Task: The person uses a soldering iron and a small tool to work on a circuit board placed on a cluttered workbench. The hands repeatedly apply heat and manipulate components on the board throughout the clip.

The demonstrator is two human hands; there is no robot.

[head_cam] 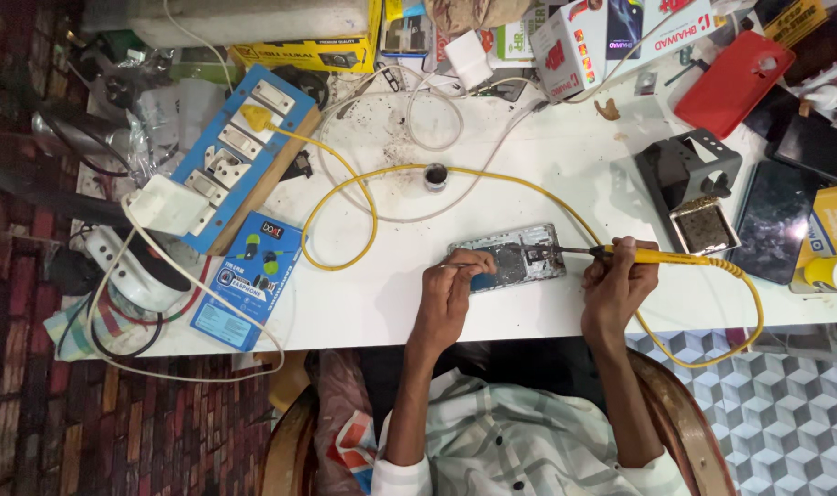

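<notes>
An opened phone with its circuit board showing lies on the white table. My right hand grips a yellow soldering iron; its tip touches the right end of the phone's board. My left hand pinches thin metal tweezers at the phone's left end. The iron's yellow cable loops across the table to a blue switchboard.
A black soldering stand with a sponge tray sits right of the phone. Dark phones, a red phone cover and boxes crowd the back right. A blue earphone package lies at the left. A small pot stands behind the phone.
</notes>
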